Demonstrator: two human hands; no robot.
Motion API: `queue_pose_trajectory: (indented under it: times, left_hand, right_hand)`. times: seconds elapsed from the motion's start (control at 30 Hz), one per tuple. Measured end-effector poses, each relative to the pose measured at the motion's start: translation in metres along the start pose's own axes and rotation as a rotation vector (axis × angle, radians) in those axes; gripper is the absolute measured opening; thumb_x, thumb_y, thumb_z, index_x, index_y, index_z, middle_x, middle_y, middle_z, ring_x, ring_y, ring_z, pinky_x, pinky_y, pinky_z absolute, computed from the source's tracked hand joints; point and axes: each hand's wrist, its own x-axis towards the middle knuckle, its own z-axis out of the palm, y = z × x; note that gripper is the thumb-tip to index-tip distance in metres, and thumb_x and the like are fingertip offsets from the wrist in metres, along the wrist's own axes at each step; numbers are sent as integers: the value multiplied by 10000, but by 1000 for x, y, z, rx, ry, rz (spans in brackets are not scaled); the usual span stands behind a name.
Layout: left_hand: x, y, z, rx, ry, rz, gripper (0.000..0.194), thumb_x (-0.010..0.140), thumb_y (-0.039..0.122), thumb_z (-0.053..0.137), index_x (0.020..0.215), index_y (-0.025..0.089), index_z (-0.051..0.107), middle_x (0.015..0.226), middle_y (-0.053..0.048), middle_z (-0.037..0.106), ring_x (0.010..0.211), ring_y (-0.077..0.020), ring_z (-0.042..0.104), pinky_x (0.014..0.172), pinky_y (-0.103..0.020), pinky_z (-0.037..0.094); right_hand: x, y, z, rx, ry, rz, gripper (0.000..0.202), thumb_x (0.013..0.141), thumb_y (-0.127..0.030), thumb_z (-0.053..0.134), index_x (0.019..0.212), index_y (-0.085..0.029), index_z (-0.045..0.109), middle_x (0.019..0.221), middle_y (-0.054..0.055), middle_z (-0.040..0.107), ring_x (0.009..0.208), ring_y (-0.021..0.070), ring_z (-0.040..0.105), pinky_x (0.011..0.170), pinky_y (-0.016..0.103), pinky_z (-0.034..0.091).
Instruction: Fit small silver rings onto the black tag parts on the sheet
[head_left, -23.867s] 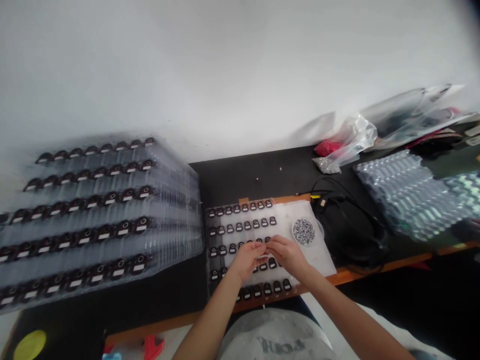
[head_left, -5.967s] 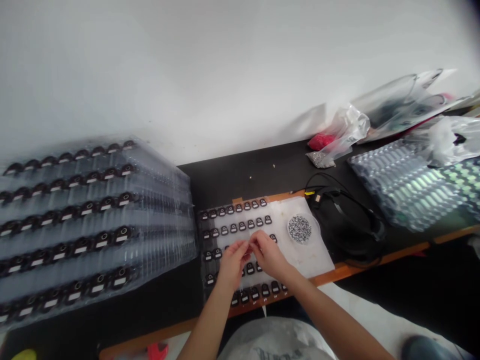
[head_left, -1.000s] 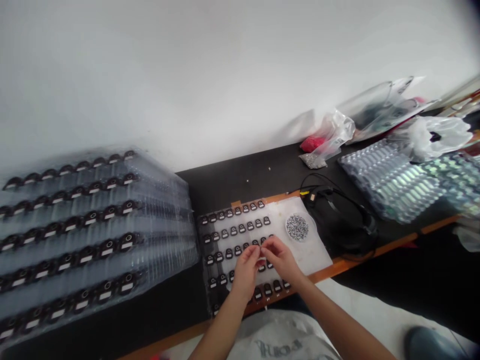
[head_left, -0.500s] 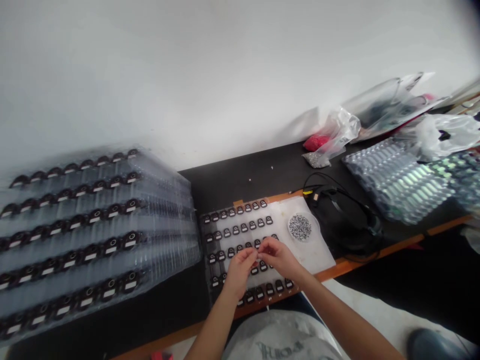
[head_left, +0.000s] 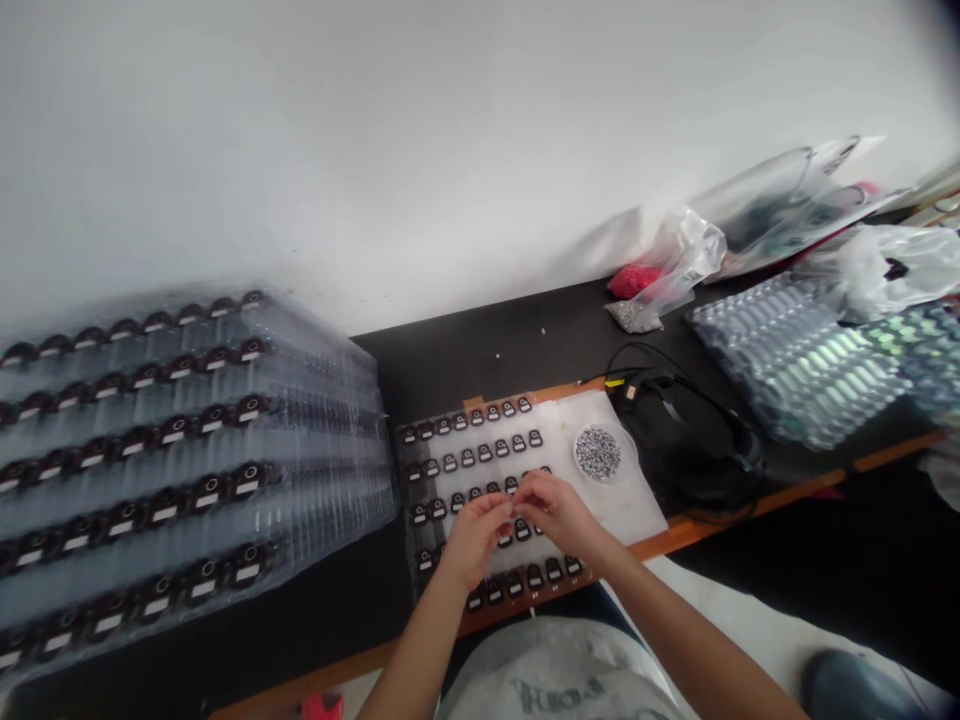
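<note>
Parts (head_left: pixel 535 575) look light, stiff; I'd pinch their sides; left hand (head_left: pixel 475 533), right hand (head_left: pixel 561 513) meet at fingertips; grip I can't tell.

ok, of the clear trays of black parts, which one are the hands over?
The flat tray, lying apart and partly over the white sheet; the others are piled in the tall stack at picture left.

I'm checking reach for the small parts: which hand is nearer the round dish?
Right. The right hand is to the left of the round dish and closer to the wearer; the left hand is farther left.
</note>
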Motion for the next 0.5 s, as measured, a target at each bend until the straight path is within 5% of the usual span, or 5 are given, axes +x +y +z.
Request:
queue_pose_trajectory:
  times: [0.5]
  left_hand:
    - [9,-2,-3,-55,122,114,212,546,250,772,692,125,682,708,-31,628,634,-103,541,575,-212,425]
  right_hand:
    - [11,7,13,50,76,11,72,785,-144,564,755,-191,610,760,3,558,722,132,532,670,250,433]
